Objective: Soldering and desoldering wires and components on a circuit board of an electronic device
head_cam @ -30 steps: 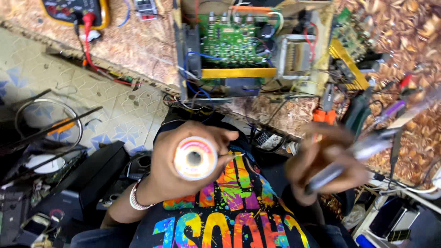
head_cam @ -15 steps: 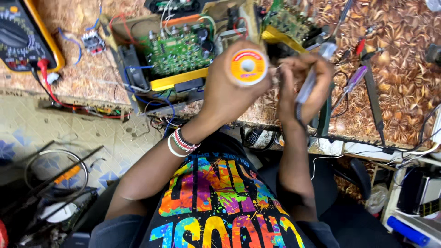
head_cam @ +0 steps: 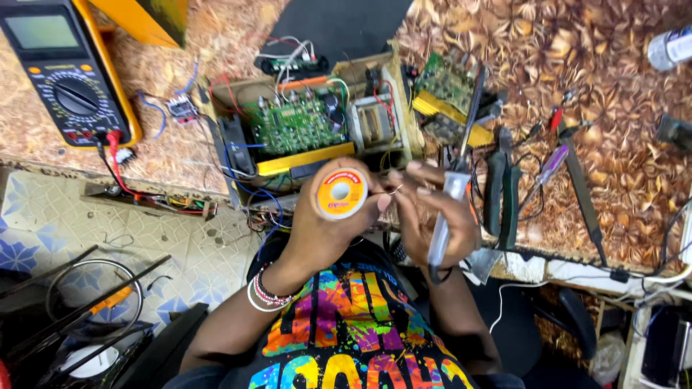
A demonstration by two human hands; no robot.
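Hands: left (head_cam: 317, 234) grips orange-labelled solder spool (head_cam: 341, 193), right (head_cam: 432, 216) soldering iron (head_cam: 454, 180)

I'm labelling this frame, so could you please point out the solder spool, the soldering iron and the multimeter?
solder spool (head_cam: 341, 194): head view, on its round orange label.
soldering iron (head_cam: 455, 186): head view, on its pale handle above the fingers.
multimeter (head_cam: 74, 96): head view, on its round dial.

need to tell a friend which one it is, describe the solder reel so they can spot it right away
Start at the open wooden box with the green circuit board on the workbench. Just below it, the left hand holds up the solder reel, facing the camera. It is the only round spool there, with an orange label and a white rim.
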